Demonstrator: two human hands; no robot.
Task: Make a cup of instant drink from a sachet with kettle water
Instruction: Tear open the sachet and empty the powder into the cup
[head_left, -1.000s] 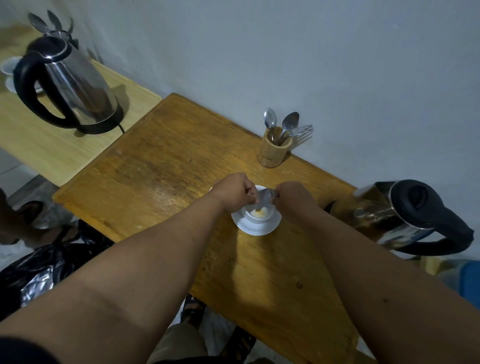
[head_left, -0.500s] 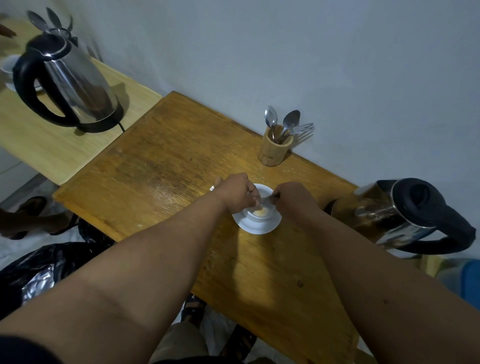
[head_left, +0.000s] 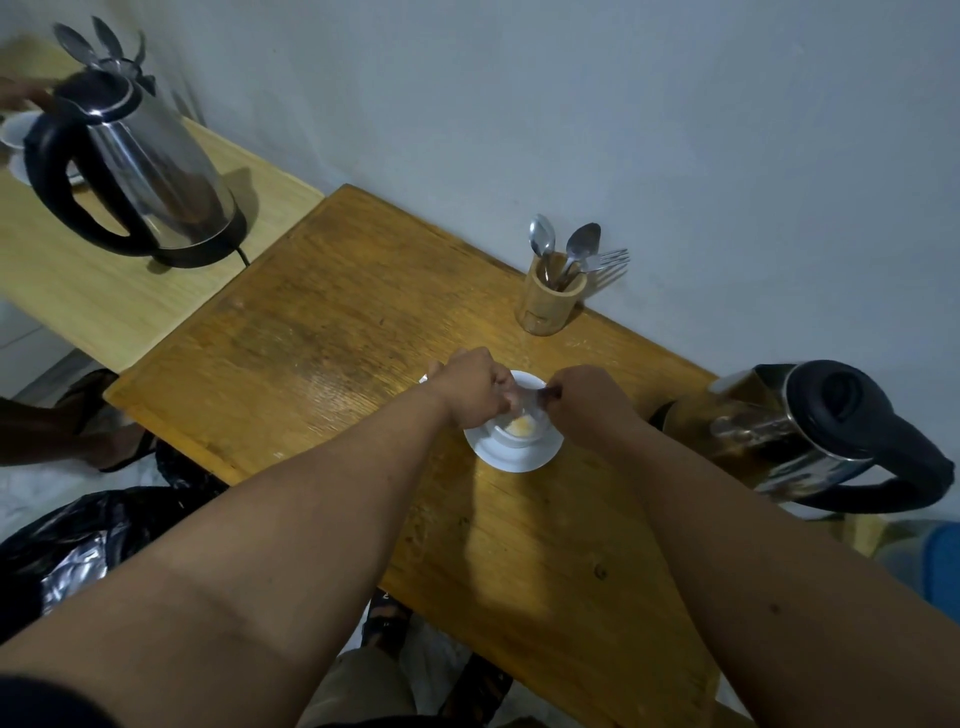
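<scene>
A white cup stands on a white saucer in the middle of the brown wooden table. Yellowish powder lies in the cup's bottom. Both hands pinch a small sachet right above the cup: my left hand grips its left end, my right hand its right end. The sachet is mostly hidden by my fingers. A steel kettle with a black handle stands at the table's right edge, close to my right forearm.
A bamboo holder with spoons and a fork stands by the wall behind the cup. A second steel kettle sits on a lighter table at the left, where another person's hand reaches. A black bag lies on the floor.
My hands stay over the cup, holding the sachet lower and flatter above it. Another person's hand has come into view at the far left.
</scene>
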